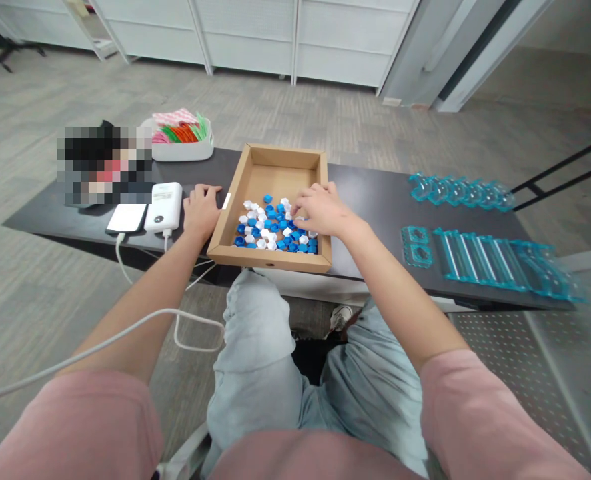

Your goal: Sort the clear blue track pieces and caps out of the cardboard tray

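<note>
A cardboard box (285, 175) without a lid stands in front of me on the dark table. Blue and white hexagonal plastic pieces (270, 227) lie loose in its near half, several of them tipped or overlapping. My right hand (320, 209) reaches over the box's right wall, fingers bent down and apart at the right side of the pile; no held piece can be made out. Flat on the table just left of the box rests my left hand (201, 211), fingers stretched toward the box wall and holding nothing.
A white power bank (164, 207) with cables lies left of my left hand, beside a flat white-topped device (126, 218). Behind stands a white basket (183, 150) of colourful strips. Clear teal plastic racks (485, 260) and ring-shaped parts (460, 191) occupy the right end of the dark table (360, 193).
</note>
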Demonstrator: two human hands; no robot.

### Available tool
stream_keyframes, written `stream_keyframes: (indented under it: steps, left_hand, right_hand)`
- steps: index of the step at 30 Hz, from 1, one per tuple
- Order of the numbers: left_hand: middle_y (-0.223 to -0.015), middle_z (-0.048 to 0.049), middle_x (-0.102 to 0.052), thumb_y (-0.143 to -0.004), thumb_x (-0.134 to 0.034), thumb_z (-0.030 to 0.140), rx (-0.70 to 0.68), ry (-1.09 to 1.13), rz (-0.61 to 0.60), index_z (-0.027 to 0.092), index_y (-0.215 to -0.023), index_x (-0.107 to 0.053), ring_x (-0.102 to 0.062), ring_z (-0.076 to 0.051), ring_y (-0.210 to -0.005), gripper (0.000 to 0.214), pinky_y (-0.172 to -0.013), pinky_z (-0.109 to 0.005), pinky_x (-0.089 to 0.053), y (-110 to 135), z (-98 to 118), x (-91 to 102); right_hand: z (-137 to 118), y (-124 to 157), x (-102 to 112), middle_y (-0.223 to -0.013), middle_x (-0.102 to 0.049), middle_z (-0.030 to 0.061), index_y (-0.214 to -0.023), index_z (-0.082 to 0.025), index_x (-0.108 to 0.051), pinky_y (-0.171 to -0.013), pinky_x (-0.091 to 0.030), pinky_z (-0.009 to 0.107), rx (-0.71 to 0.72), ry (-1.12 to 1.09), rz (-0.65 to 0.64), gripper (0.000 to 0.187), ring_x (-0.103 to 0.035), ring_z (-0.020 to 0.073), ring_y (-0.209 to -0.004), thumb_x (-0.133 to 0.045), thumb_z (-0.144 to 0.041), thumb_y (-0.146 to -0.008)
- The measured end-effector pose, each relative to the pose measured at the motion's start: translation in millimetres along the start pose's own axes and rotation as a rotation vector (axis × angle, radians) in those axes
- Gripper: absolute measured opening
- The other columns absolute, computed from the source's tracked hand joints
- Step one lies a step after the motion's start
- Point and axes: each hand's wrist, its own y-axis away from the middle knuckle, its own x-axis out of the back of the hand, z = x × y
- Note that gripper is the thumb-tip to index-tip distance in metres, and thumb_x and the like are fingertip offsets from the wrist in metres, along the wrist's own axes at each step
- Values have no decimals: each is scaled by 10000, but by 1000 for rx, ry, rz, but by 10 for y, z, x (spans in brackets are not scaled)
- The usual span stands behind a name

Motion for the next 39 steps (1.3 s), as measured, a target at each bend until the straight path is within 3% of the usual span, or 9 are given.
stream_keyframes:
  steps: [2, 4, 7, 10, 16, 19, 23, 29, 39]
  left_hand:
    - [-1713, -311, -571, -1101, -430, 475, 5, -2, -4, 157, -1734, -619, -554, -499, -1558, 733, -1319, -626, -410, 10, 7, 9]
    - [-1714, -303, -569, -1101, -428, 474, 9, -2, -6, 166, -1740, -614, -551, -497, -1554, 733, -1318, -620, -411, 16, 10, 14]
    - [-1717, -292, -560, -1104, -422, 473, 4, -3, -14, 169, -1754, -604, -544, -490, -1554, 740, -1319, -607, -410, 16, 6, 14]
    - [-1711, -278, -565, -1102, -434, 468, 6, -9, -20, 179, -1756, -604, -540, -486, -1555, 735, -1315, -598, -412, 13, 2, 13]
    - [-1713, -305, -541, -1116, -441, 455, 2, -7, -45, 125, -1761, -590, -534, -496, -1558, 740, -1319, -633, -413, 24, 27, 57]
    - [-1722, -316, -521, -1136, -412, 467, -1, -18, -69, 90, -1765, -570, -519, -498, -1575, 750, -1336, -647, -402, 32, 46, 84]
    - [-1720, -306, -535, -1141, -412, 424, 5, -39, -72, 120, -1768, -566, -533, -489, -1558, 713, -1332, -642, -416, 29, 40, 80]
    - [-1700, -282, -544, -1137, -446, 453, 9, -58, -59, 166, -1765, -568, -537, -480, -1560, 701, -1338, -632, -428, -2, -21, 30]
    - [-1697, -286, -550, -1114, -409, 414, 18, -66, -48, 160, -1757, -573, -545, -482, -1530, 711, -1320, -632, -430, 7, 12, 45]
  right_hand:
    - [-47, -184, -69, -1236, -857, 129, -1137, -209, -871, -1144, -356, 524, 9, 27, -132, 200, -685, 362, -1232, -784, -248, -961]
    - [-67, -293, -182, -1140, -875, 116, -1087, -209, -855, -1123, -357, 513, 30, 11, -158, 167, -725, 342, -1136, -817, -239, -927]
    - [-42, -322, -283, -980, -858, 77, -972, -236, -821, -1118, -365, 509, 76, -108, -56, 89, -742, 314, -1013, -859, -235, -892]
    - [98, -234, -220, -920, -823, 31, -1038, -248, -823, -1159, -391, 510, 104, -279, 84, 112, -746, 288, -969, -824, -291, -935]
    - [960, -26, -140, -1296, -850, 107, -1449, -259, -825, -1156, -578, 534, 4, -528, 459, 459, -765, 325, -1157, -650, -447, -1069]
    - [1488, -51, -367, -1347, -843, 148, -1557, -236, -772, -1155, -621, 559, -208, -551, 606, 549, -770, 323, -1122, -622, -489, -1094]
    - [1873, -145, -725, -1341, -852, 164, -1565, -210, -684, -1130, -646, 515, -400, -610, 580, 564, -785, 284, -1072, -698, -480, -1070]
    - [1940, -183, -841, -1277, -826, 155, -1318, -215, -785, -1125, -654, 531, -340, -544, 493, 354, -778, 298, -1044, -716, -350, -997]
    - [1945, -214, -825, -1347, -736, 145, -1427, -223, -786, -1116, -653, 483, -345, -520, 511, 466, -725, 275, -1052, -719, -266, -969]
